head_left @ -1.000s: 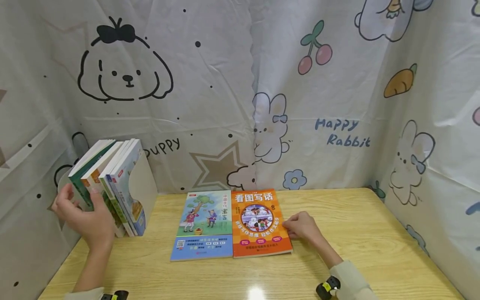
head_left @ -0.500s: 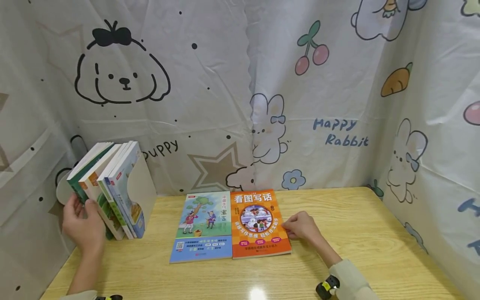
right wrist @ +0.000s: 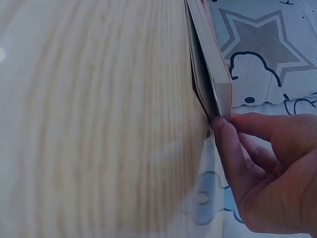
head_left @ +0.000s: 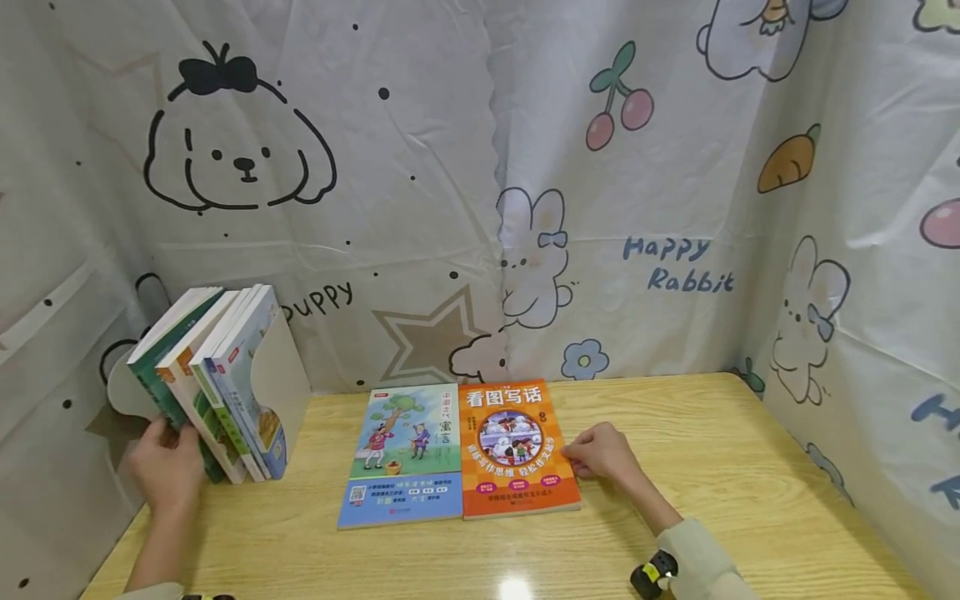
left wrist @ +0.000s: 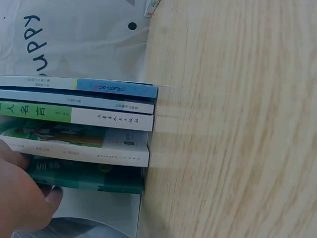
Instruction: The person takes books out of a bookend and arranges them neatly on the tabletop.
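At the left, my left hand (head_left: 167, 467) pinches the spine of a dark green book (head_left: 157, 392) low down. The left wrist view shows fingers on both sides of that green spine (left wrist: 99, 181). The book stands, leaning slightly, among several upright books (head_left: 232, 367) in a white book holder (head_left: 288, 358). On the table, an orange book (head_left: 512, 492) lies flat, cover up. My right hand (head_left: 603, 454) pinches its right edge between thumb and finger, and in the right wrist view the page edges (right wrist: 210, 54) show at the fingertips.
A green and blue picture-covered book (head_left: 405, 450) lies flat against the orange book's left side. Behind the wooden table (head_left: 652, 417) hangs a printed curtain (head_left: 420, 208), which also closes in both sides.
My left hand has moved down the green book's spine and closed its fingers around it. The right hand stays at the orange book's edge. The head view has shifted slightly.
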### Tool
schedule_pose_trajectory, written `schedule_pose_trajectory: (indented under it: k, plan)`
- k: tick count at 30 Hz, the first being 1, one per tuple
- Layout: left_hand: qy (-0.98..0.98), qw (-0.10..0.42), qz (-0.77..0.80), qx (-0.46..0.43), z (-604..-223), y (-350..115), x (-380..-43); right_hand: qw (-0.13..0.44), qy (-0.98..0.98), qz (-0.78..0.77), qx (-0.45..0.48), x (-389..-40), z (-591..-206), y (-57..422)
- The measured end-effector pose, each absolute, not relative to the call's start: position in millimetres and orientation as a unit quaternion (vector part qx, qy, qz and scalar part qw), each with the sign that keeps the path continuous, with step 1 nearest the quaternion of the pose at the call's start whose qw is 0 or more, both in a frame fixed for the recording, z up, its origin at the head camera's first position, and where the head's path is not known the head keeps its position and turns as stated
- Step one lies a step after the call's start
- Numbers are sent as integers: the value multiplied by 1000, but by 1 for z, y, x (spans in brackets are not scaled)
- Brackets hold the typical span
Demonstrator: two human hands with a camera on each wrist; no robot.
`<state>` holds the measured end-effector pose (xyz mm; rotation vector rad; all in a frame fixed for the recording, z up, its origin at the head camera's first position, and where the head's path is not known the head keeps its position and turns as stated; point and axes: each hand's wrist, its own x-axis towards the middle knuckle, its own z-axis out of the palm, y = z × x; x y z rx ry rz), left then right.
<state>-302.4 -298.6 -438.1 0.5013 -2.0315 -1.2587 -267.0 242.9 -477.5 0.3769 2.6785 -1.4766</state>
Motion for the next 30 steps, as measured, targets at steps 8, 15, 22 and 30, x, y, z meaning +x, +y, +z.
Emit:
schedule_pose_trajectory:
  k: [8, 15, 22, 30]
  plan:
    - [-785, 386, -450, 181, -444, -303, -302, 33, 869, -479, 122, -267, -478, 242]
    - [-775, 431, -429, 173, -446, -305, -294, 40, 865, -485, 125, -267, -479, 244]
    - [-760, 465, -417, 178, -433, -304, -287, 39, 859, -496, 118, -267, -479, 246]
    - [-721, 483, -456, 197, -414, -304, -284, 35, 842, -527, 109, -265, -474, 249]
